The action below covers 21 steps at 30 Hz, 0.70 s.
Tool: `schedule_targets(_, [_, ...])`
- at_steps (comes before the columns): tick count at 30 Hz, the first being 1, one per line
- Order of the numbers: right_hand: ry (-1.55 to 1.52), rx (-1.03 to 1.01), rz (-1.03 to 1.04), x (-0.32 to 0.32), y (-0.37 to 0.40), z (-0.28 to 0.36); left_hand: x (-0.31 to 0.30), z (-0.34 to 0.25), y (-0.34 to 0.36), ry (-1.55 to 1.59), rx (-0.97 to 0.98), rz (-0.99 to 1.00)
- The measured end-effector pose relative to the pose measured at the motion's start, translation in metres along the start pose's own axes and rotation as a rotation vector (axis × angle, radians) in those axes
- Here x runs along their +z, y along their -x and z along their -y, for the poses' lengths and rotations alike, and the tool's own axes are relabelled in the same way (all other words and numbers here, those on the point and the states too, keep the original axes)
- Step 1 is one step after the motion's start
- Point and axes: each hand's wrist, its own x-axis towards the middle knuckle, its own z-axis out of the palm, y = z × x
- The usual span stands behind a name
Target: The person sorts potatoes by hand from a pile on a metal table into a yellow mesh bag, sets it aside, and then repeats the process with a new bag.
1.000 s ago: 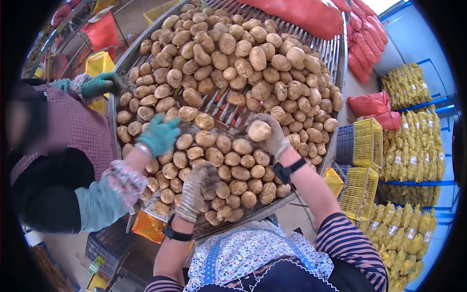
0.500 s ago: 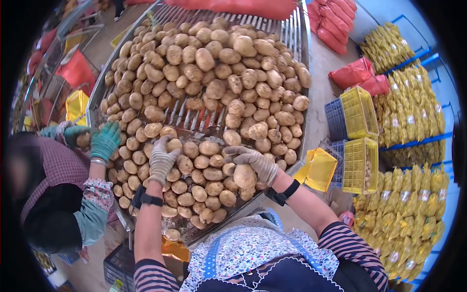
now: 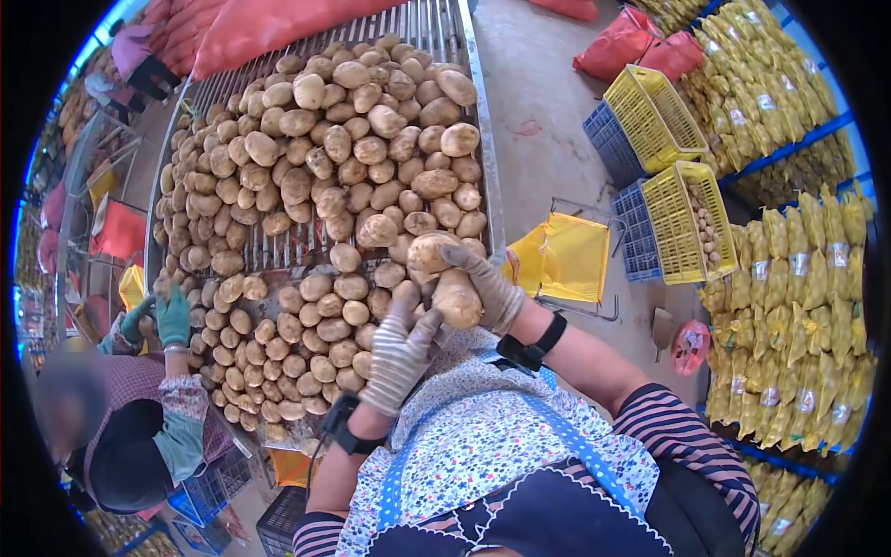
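Observation:
My right hand [image 3: 490, 290], in a striped work glove, grips a large potato [image 3: 458, 299] and has its fingers on another potato [image 3: 431, 254] just above it. My left hand [image 3: 399, 355], gloved alike, is curled beside the large potato, with a small potato [image 3: 406, 294] at its fingertips. Both hands are close together at the near right edge of the slatted metal sorting table [image 3: 484, 148]. Loose potatoes [image 3: 320, 320] lie in a layer left of my hands, and a thicker heap [image 3: 334, 139] covers the far part.
At the left edge a co-worker's green-gloved hands [image 3: 172, 317] touch potatoes. Right of the table stand a yellow bag on a frame [image 3: 574, 255] and yellow crates [image 3: 682, 223]. Filled yellow net sacks [image 3: 789, 306] are stacked at the far right. A red sack [image 3: 278, 37] lies across the table's far end.
My view has swung right. My left hand has moved from over the left potatoes to beside my right hand. The right hand keeps the large potato and now touches a second one.

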Motion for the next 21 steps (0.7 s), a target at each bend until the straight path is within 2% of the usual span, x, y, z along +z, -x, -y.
schedule_targets(1, [0.142,-0.154,-0.125,-0.005,0.001,0.002,0.006,0.018,-0.004,0.01,-0.078,0.036])
schedule_targets(2, [0.051,-0.001,-0.068,-0.036,0.008,0.008,0.013,0.041,-0.011,0.055,0.014,0.02])
schedule_targets(3, [0.064,-0.064,-0.068,-0.038,0.019,0.017,0.018,0.055,-0.014,0.099,0.108,-0.01])
schedule_targets(4, [-0.009,-0.087,-0.203,-0.057,0.026,0.019,0.018,0.046,-0.009,0.003,0.093,-0.014])
schedule_targets(5, [-0.044,-0.134,-0.253,-0.059,0.037,0.03,0.017,0.04,0.0,0.114,-0.052,-0.018])
schedule_targets(6, [-0.095,-0.078,-0.2,-0.104,0.044,0.037,0.013,0.033,0.009,0.141,-0.1,-0.082])
schedule_targets(7, [-0.106,-0.159,-0.299,-0.125,0.05,0.042,0.009,0.03,0.018,0.172,-0.148,-0.137])
schedule_targets(8, [-0.115,-0.247,-0.406,-0.147,0.059,0.047,0.0,0.036,0.025,0.172,-0.112,-0.187])
schedule_targets(10, [-0.247,-0.198,-0.51,-0.248,0.076,0.052,-0.027,0.047,0.04,0.107,-0.087,-0.306])
schedule_targets(12, [-0.257,-0.183,-0.729,-0.325,0.087,0.057,-0.057,0.057,0.057,0.158,-0.113,-0.501])
schedule_targets(13, [-0.255,-0.184,-0.729,-0.33,0.091,0.063,-0.077,0.067,0.066,0.159,-0.113,-0.5])
schedule_targets(15, [-0.153,-0.11,-1.072,-0.325,0.096,0.072,-0.117,0.09,0.079,0.211,-0.119,-0.728])
schedule_targets(16, [-0.145,-0.109,-1.069,-0.313,0.09,0.076,-0.132,0.099,0.079,0.218,-0.117,-0.732])
schedule_targets(18, [0.573,-0.485,-1.228,-0.284,0.07,0.072,-0.155,0.114,0.077,-0.295,0.169,-0.812])
schedule_targets(19, [0.892,-0.585,-1.095,-0.276,0.057,0.067,-0.157,0.103,0.072,-0.289,0.166,-0.812])
schedule_targets(20, [1.207,-0.674,-0.94,-0.268,0.043,0.06,-0.163,0.091,0.064,-0.531,0.158,-0.777])
schedule_targets(21, [1.603,-0.588,-0.793,-0.246,0.026,0.052,-0.169,0.076,0.052,-0.771,0.15,-0.732])
